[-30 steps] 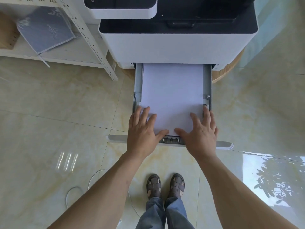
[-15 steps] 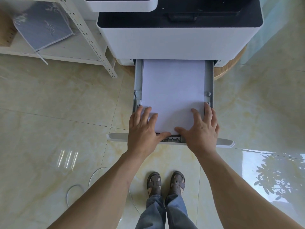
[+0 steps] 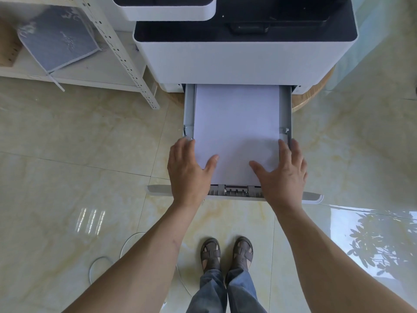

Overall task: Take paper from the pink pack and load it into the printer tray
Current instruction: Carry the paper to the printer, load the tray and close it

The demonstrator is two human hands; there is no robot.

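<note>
Two hands lie on the white paper point(image 3: 234, 132) stacked in the pulled-out printer tray point(image 3: 189, 109). The left hand point(image 3: 188, 171) lies at the stack's near left corner, fingers over the tray's left wall and thumb on the sheet; the right hand point(image 3: 282, 175) mirrors it at the near right corner. Each grip is spread flat, pinching nothing. The paper's long axis runs from the person toward the printer point(image 3: 243, 55), its far end under the white body. The printer has a dark top and rests on a round wooden surface point(image 3: 316, 86), of which only the edge shows. To the left stands a white metal shelf point(image 3: 117, 48) holding a grey-blue patterned pad point(image 3: 58, 37); small numbers along its top rail are cut off and cannot be read. A white cable point(image 3: 126, 245) loops on the glossy tiled floor point(image 3: 67, 154). Sandalled feet point(image 3: 225, 254) and jeans show below the tray. Nothing blocks the tray's path.
</note>
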